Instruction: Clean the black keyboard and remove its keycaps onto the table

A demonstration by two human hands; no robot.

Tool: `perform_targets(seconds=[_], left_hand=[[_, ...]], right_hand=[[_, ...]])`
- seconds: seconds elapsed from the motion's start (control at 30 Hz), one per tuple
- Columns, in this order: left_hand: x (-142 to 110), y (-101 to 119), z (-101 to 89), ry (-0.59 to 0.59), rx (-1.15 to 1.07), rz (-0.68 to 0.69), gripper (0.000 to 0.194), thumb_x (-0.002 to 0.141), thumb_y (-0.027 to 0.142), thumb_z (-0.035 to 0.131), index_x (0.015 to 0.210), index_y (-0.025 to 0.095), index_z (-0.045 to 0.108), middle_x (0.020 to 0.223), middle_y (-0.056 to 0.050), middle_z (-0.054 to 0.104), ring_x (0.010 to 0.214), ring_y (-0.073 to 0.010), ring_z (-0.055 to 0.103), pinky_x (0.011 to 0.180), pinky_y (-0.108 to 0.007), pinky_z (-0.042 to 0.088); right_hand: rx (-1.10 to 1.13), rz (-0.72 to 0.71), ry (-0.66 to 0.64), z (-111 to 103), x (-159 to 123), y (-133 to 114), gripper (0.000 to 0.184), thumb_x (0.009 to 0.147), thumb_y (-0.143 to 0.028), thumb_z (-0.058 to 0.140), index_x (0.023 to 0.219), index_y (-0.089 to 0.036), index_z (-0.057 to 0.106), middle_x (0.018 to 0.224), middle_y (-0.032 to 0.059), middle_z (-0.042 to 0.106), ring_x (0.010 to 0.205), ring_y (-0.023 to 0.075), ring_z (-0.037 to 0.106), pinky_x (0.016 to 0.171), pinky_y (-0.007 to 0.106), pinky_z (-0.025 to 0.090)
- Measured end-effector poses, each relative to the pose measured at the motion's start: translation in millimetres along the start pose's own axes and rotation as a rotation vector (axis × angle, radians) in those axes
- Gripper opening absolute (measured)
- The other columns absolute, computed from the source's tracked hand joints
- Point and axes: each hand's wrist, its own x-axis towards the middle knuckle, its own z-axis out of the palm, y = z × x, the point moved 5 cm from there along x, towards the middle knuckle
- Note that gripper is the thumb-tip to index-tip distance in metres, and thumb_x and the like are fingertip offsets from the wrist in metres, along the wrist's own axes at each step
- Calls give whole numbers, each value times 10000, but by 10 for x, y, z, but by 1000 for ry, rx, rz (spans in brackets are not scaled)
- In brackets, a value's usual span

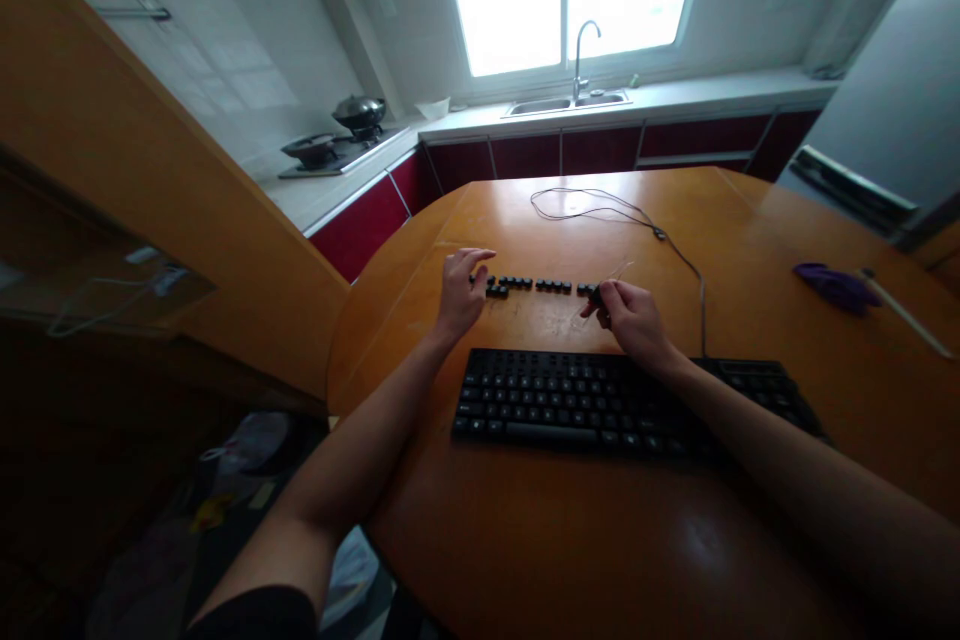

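A black keyboard (540, 400) lies on the wooden table, its top row bare of keycaps. Behind it, loose black keycaps (553, 286) stand in short groups along a line. My left hand (461, 292) hovers at the left end of this line, thumb and fingers apart, partly covering a few keycaps. Over the keyboard's back edge, my right hand (632, 318) is closed on a small dark tool with thin wires, which looks like a wire keycap puller (595, 297). Its fingers hide most of the tool. My right forearm covers part of the keyboard's right side.
The keyboard cable (703, 305) runs back and loops on the wooden table (420, 510). A purple cloth (836, 287) and a pale stick (911, 317) lie at the right. Beyond are a sink (540, 107), a stove (349, 155) with pans, and a fridge (877, 90).
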Motion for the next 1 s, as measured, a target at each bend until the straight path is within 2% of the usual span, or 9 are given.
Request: perform_targets(seconds=[0.1, 0.2, 0.3, 0.37, 0.47, 0.6, 0.83, 1.0], left_hand=[[-109, 310, 112, -150, -99, 126, 213, 979, 166, 530, 1078, 216, 712, 1070, -72, 707, 1067, -242, 599, 973, -403, 462], [-278, 600, 261, -349, -168, 231, 206, 986, 167, 532, 1035, 237, 719, 1051, -52, 722, 1032, -229, 618, 965, -411, 473], [-436, 784, 387, -492, -231, 281, 227, 989, 157, 529, 1049, 258, 723, 1055, -44, 728, 1029, -219, 629, 960, -409, 493], [-505, 840, 453, -542, -273, 297, 255, 995, 143, 508, 1054, 259, 727, 1032, -45, 729, 1002, -210, 641, 927, -392, 510], [-546, 847, 520, -572, -297, 287, 262, 989, 131, 507, 1045, 250, 733, 1016, -48, 731, 990, -206, 650, 911, -381, 518], [-542, 819, 533, -574, -297, 265, 215, 979, 136, 529, 1029, 199, 728, 1014, -62, 728, 988, -211, 641, 912, -384, 519], [-552, 820, 536, -595, -295, 274, 170, 980, 171, 554, 988, 184, 723, 992, -64, 722, 972, -215, 626, 918, -387, 511], [-561, 823, 552, -595, -297, 296, 172, 981, 163, 550, 994, 184, 720, 989, -63, 719, 962, -207, 627, 905, -377, 518]], right_hand=[[-114, -84, -3, -124, 36, -223, 566, 957, -652, 486, 660, -193, 634, 571, 33, 582, 515, 141, 485, 501, 287, 365], [-226, -170, -96, -197, 20, -426, 466, 970, -565, 519, 725, -192, 653, 635, 38, 633, 576, 152, 544, 556, 289, 416], [-249, -190, -194, -209, -50, -466, 356, 971, -481, 543, 798, -191, 658, 675, 35, 658, 616, 160, 590, 587, 287, 452], [-246, -189, -248, -179, -112, -411, 304, 971, -438, 550, 826, -192, 653, 700, 35, 673, 638, 162, 614, 602, 284, 467], [-264, -211, -310, -86, -202, -296, 255, 976, -385, 551, 839, -191, 644, 718, 31, 682, 644, 155, 618, 596, 271, 456], [-314, -316, -369, 59, -296, -219, 227, 985, -331, 548, 845, -176, 637, 712, 26, 657, 625, 139, 564, 601, 270, 423], [-434, -431, -454, 175, -403, -191, 204, 1008, -301, 528, 896, -172, 641, 814, 69, 687, 731, 177, 607, 692, 302, 437], [-479, -510, -503, 229, -480, -211, 236, 1019, -299, 501, 877, -165, 634, 818, 87, 694, 732, 189, 610, 695, 309, 438]])
